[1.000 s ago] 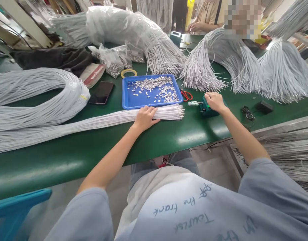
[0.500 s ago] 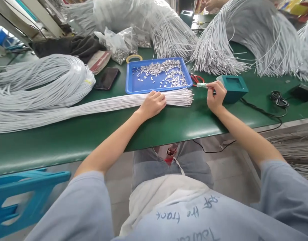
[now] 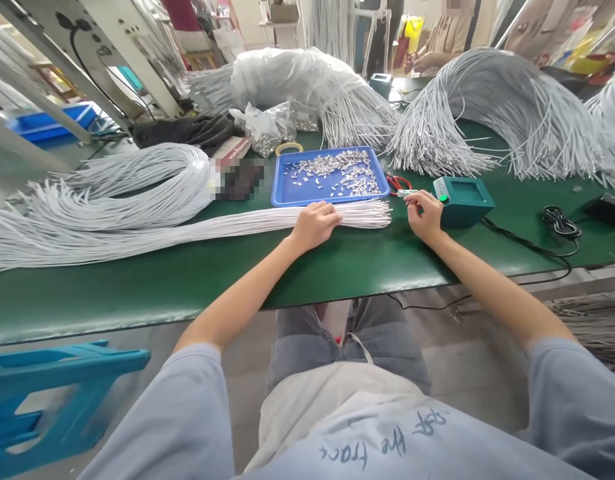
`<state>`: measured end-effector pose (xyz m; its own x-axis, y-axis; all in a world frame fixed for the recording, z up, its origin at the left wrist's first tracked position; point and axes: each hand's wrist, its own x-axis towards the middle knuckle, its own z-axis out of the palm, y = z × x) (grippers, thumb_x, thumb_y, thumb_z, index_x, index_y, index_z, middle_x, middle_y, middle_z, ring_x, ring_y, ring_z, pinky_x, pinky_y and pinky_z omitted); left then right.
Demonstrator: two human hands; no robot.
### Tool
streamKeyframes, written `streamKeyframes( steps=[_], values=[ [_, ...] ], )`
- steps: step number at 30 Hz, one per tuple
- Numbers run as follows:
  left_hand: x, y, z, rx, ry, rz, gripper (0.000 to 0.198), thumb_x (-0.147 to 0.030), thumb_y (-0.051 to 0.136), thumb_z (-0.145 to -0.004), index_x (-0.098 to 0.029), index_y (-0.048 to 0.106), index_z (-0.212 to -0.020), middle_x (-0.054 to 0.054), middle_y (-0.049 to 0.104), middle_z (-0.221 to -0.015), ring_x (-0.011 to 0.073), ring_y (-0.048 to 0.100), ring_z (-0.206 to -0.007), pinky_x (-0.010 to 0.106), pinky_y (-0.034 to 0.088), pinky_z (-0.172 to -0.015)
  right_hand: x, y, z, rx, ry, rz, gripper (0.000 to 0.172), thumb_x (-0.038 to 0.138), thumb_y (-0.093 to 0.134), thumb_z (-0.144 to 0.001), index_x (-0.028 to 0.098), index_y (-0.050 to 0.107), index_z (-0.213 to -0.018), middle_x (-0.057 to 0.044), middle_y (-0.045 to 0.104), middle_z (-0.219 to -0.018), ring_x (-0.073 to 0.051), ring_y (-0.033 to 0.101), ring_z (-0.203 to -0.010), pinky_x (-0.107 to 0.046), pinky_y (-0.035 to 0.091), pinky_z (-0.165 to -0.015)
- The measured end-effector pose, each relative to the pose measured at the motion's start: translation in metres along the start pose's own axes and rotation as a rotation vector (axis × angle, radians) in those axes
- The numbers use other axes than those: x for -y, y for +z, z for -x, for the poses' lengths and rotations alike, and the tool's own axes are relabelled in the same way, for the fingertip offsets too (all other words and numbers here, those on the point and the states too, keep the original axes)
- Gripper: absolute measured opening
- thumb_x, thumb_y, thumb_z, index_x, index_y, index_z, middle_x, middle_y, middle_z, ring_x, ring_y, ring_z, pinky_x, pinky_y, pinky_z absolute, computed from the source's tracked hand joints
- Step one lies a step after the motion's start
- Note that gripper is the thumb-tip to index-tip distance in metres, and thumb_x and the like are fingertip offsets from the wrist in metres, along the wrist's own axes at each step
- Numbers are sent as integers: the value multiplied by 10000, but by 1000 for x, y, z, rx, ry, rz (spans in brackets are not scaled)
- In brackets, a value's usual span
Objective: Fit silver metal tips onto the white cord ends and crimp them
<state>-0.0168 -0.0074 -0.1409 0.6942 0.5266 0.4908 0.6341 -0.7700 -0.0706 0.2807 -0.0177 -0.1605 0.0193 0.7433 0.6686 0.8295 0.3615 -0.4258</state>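
Note:
My left hand [image 3: 317,223] rests on a bundle of white wires [image 3: 247,223], fingers curled over it near its cut ends. The wire ends [image 3: 382,215] point right, just below a blue tray [image 3: 282,200] that holds many small metal terminals [image 3: 332,167]. My right hand [image 3: 425,215] is raised beside a green box [image 3: 467,212], thumb and fingertips pinched together. Whatever is between those fingertips is too small to make out. Right by them lies a small white-and-green piece [image 3: 406,193], close to a red-handled tool [image 3: 398,182].
Large bundles of grey wires [image 3: 517,100] stand behind on the green table [image 3: 307,280]. Bags of metal parts [image 3: 267,133] and a tape roll [image 3: 289,149] lie behind the tray. Black cables [image 3: 560,221] lie at right. A blue stool [image 3: 62,393] is at lower left. Another person's hands [image 3: 420,63] show far back.
The view has tilted up, showing more of the room. My right hand has shifted slightly left from the green box, whose bright green spot now shows. My left hand stays on the wires.

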Motion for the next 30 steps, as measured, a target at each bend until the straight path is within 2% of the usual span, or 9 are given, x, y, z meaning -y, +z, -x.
streamKeyframes(
  steps=[4,6,15,18,21,23,25,27,30],
  values=[
    [-7,-2,0,-104,-146,93,290,-287,452,-979,-188,700,-865,78,648,-827,203,585,-781,341,454,-699,2,-1,0,41,17,-7,227,192,429,-791,223,642,-721,-56,677,-744,-182,579,-634,-327,502,-643],
    [-12,-2,1,-122,-160,111,287,-302,464,-979,-186,693,-850,73,639,-818,197,585,-766,331,452,-696,3,-2,0,54,20,-16,211,193,445,-779,220,641,-707,-59,674,-734,-171,556,-593,-320,491,-618],
    [-18,4,2,-35,26,-13,377,-277,388,-1014,-150,672,-802,104,655,-826,203,599,-775,319,387,-647,0,1,2,85,-26,-74,193,209,458,-732,208,625,-635,-75,693,-680,-163,565,-550,-300,484,-555],
    [-24,2,4,-12,64,51,385,-277,347,-1026,-142,686,-904,98,656,-824,182,604,-715,302,351,-584,2,1,2,96,-25,-80,177,198,471,-715,207,621,-620,-85,695,-672,-173,570,-546,-313,487,-556],
    [-39,-1,6,37,190,145,407,-325,316,-1040,-158,684,-994,77,663,-816,154,595,-651,289,308,-526,3,0,2,101,-20,-76,171,195,475,-706,208,620,-617,-88,692,-670,-181,575,-549,-321,484,-554],
    [-48,-1,5,80,300,158,433,-344,311,-1043,-165,685,-918,62,652,-768,144,584,-617,292,299,-515,3,-1,2,119,-20,-70,167,195,481,-703,208,625,-619,-83,685,-657,-178,567,-539,-318,475,-549],
    [-52,1,4,87,349,125,412,-327,336,-1041,-164,680,-882,64,652,-772,153,601,-657,291,344,-556,2,-1,2,138,-23,-63,169,201,485,-704,205,633,-623,-79,672,-636,-175,551,-520,-318,465,-541],
    [-48,3,2,53,275,71,298,-240,398,-1020,-152,681,-982,104,681,-927,186,638,-828,300,416,-676,1,0,2,147,-24,-56,174,207,484,-705,202,638,-623,-79,663,-622,-172,537,-501,-321,456,-531],
    [-28,2,-2,67,27,20,233,-137,483,-965,-130,669,-1107,152,662,-1093,234,620,-997,339,447,-795,1,1,2,145,-19,-50,182,210,479,-703,201,639,-618,-79,666,-631,-171,540,-502,-319,456,-532]
  ],
)
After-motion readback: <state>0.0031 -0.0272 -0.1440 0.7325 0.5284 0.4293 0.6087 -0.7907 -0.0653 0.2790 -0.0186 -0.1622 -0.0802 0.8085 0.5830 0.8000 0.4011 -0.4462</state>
